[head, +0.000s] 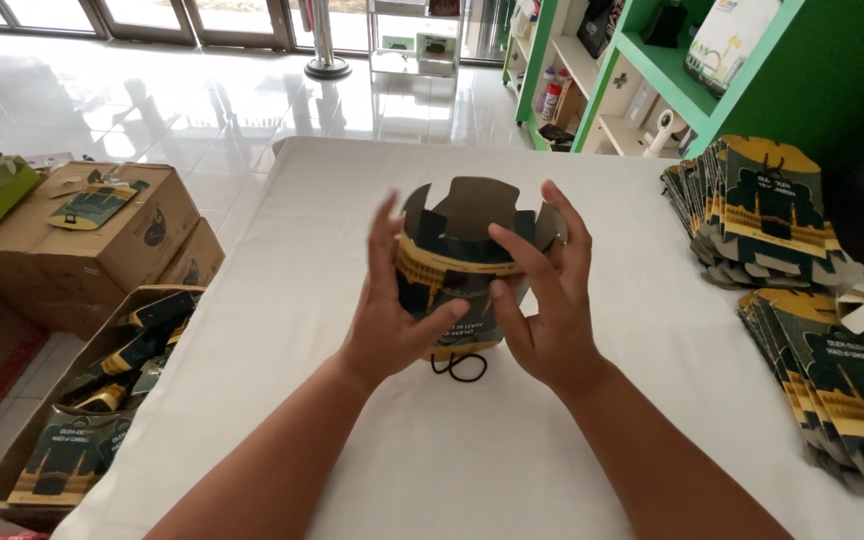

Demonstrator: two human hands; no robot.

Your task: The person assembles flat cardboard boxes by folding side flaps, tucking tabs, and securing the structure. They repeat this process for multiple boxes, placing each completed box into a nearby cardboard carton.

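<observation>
Glossy dark card box (pixel 462 265), flaps open

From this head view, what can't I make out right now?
- Front of the dark green and gold printed card box: covered by the left hand and right hand.
- Black cord loop: its upper end is hidden under the box.
- Flat printed box stack: cut off by the right edge.

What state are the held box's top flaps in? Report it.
Open. The box between the left hand and right hand shows upright flaps and a dark interior.
</observation>
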